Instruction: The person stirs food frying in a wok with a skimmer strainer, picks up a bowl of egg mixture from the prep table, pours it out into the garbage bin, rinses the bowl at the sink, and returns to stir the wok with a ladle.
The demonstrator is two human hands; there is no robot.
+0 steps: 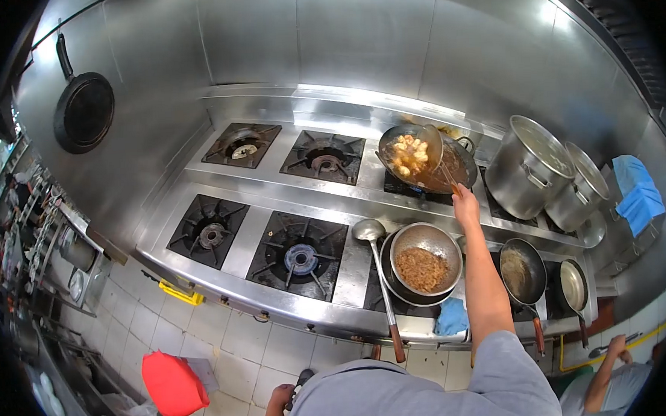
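Note:
My right hand (465, 204) is closed around the wooden handle of a metal skimmer (433, 147), stretched out over the back row of burners. The skimmer's round head is tilted inside a dark wok (467, 172) of brown oil, beside golden fried pieces (409, 156). My left hand (281, 397) hangs low by my side at the bottom of the view. Its fingers are curled against a small dark thing that I cannot make out.
A pot (456, 256) of brown minced food stands at the front, a long ladle (386, 295) beside it. Two frying pans (523, 272) and tall steel stockpots (528, 169) are to the right. A blue cloth (451, 318) lies at the edge. Another person's arm (603, 381) shows lower right.

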